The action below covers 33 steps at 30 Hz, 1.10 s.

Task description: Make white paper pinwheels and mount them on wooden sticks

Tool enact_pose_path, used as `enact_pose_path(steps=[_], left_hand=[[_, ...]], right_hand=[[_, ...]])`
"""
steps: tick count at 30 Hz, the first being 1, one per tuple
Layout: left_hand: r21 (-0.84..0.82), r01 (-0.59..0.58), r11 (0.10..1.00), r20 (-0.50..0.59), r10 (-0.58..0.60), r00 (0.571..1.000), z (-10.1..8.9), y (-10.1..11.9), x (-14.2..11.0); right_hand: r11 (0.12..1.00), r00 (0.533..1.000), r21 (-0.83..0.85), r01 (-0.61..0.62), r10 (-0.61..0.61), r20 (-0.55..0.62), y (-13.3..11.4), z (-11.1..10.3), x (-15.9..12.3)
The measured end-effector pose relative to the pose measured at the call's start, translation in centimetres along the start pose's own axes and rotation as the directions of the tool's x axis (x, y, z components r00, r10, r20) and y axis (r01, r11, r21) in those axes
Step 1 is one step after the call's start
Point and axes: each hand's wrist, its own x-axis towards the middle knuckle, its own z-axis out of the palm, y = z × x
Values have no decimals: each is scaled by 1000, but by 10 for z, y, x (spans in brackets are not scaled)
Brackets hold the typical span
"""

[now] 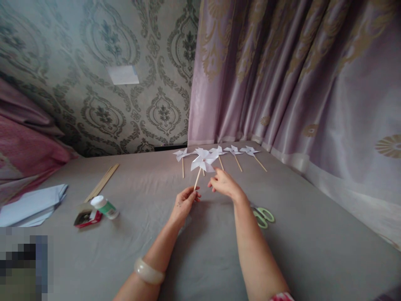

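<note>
My left hand [187,200] is closed around the wooden stick of a white paper pinwheel [200,163] and holds it up over the grey cloth. The pinwheel's blades face me, with a small pin at the centre. Just right of the blades is my right hand [224,184], its index finger stretched out at a blade's edge and its other fingers loosely bent, with nothing in them. Whether the fingertip touches the paper I cannot tell. Behind the held one, several more pinwheels on sticks lie in a row, among them a pinwheel [233,150] to the right.
Green-handled scissors [265,216] lie right of my right forearm, partly hidden by it. At left are a white-capped bottle [106,207], a small red box [87,218] with dark contents, wooden sticks [103,182] and stacked paper sheets [34,202]. A curtain [282,83] borders the right side.
</note>
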Motion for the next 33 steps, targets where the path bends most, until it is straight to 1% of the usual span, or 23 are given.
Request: enact_pose_path(steps=[1, 2, 3, 4, 5, 6, 7, 8, 10, 11, 12, 13, 14, 15, 16, 17, 18, 19, 20, 23, 25, 30, 33], left_hand=[[10, -2, 1000, -1, 2, 1000, 0, 1, 0], [18, -6, 1000, 0, 6, 1000, 0, 1, -1], [24, -9, 1000, 3, 9, 1000, -1, 1, -1], [26, -13, 1000, 6, 12, 1000, -1, 1, -2], [23, -14, 1000, 6, 14, 1000, -1, 1, -2], [17, -13, 1000, 5, 13, 1000, -1, 1, -2], [10, -11, 1000, 1, 11, 1000, 0, 1, -2], [2, -9, 1000, -1, 9, 1000, 0, 1, -1], [-4, -5, 1000, -7, 5, 1000, 0, 0, -1], [-6, -3, 1000, -6, 2, 1000, 0, 0, -1], [-7, -2, 1000, -4, 2, 1000, 0, 0, -1], [-8, -2, 1000, -1, 2, 1000, 0, 0, -1], [-6, -1, 1000, 2, 1, 1000, 0, 0, -1], [-4, -3, 1000, 4, 3, 1000, 0, 0, -1], [1, -6, 1000, 7, 6, 1000, 0, 0, -1], [8, -11, 1000, 9, 11, 1000, 0, 0, -1], [12, -16, 1000, 9, 16, 1000, 0, 1, -1], [12, -20, 1000, 9, 20, 1000, 0, 1, -1], [6, -19, 1000, 10, 19, 1000, 0, 1, -1], [-40, 7, 999, 13, -7, 1000, 1, 2, -2], [-73, 31, 997, 15, -30, 999, 2, 4, -2], [-106, 59, 993, -12, -61, 998, 4, 8, -4], [-118, 46, 992, -23, -49, 999, 3, 8, -3]], right_hand=[[1000, 979, 11, 7, -9, 201, -2, 2, -3], [999, 927, 29, 21, -30, 375, -4, 4, -6], [998, 870, 54, 38, -60, 489, -7, 4, -9], [995, 847, 85, 58, -94, 523, -10, 3, -11], [989, 865, 123, 84, -134, 483, -13, 2, -12], [980, 910, 163, 116, -171, 378, -15, 0, -12], [970, 956, 193, 149, -191, 222, -16, -2, -10], [963, 981, 205, 177, -190, 44, -16, -5, -8], [970, 951, 154, 188, -141, -274, -13, -9, -3], [983, 923, 96, 157, -112, -367, -10, -10, -1], [993, 915, 32, 110, -89, -393, -8, -10, 0], [998, 937, -28, 61, -67, -342, -5, -9, 0], [997, 976, -74, 23, -38, -214, -4, -8, -1], [995, 1000, -103, 3, -5, -23, -3, -7, -3], [994, 982, -111, 1, 20, 186, -2, -5, -5], [995, 932, -102, 10, 28, 361, -2, -3, -7], [996, 882, -84, 25, 18, 470, -2, -1, -8], [997, 858, -66, 44, -4, 514, -2, 1, -8], [997, 862, -51, 64, -29, 507, -2, 3, -8], [995, 927, -55, 88, -61, 369, 0, 5, -4], [995, 953, -60, 84, -62, 295, 2, 6, 0], [989, 973, 107, 104, -123, 193, 1, 11, 5], [985, 979, 137, 103, -124, 161, 0, 16, 7]])
